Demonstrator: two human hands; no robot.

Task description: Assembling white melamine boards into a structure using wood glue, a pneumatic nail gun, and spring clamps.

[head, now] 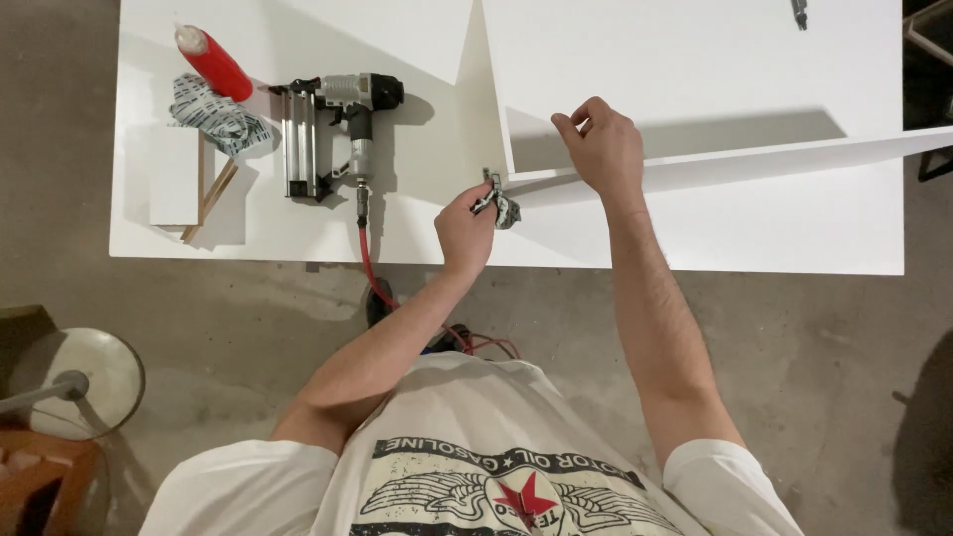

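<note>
White panels fill the top of the frame: a flat work table (248,233) and, on its right half, an upright white board (754,161) standing on edge, running from centre frame out to the right edge.

Left hand (465,230): centre frame, clenched around a small crumpled patterned rag (499,206), pressed at the near corner of the upright board where it meets the table.

Right hand (601,147): just right of the left, fingers curled over the top edge of the upright board, grasping it near that same corner. Hands are near each other but not touching.

Left part of the table:
- pneumatic nail gun (333,129) lying on its side, silver and black, red air hose (372,263) running off the near table edge down to the concrete floor (199,298)
- red glue bottle (213,62) with white tip, upper left, lying tilted, touching a second patterned cloth (213,114)
- small white block with wood strips (194,184) just below that cloth

Lower left of frame: round grey stool seat (84,382). Small dark tool (799,12) at the top right edge, too small to identify.
</note>
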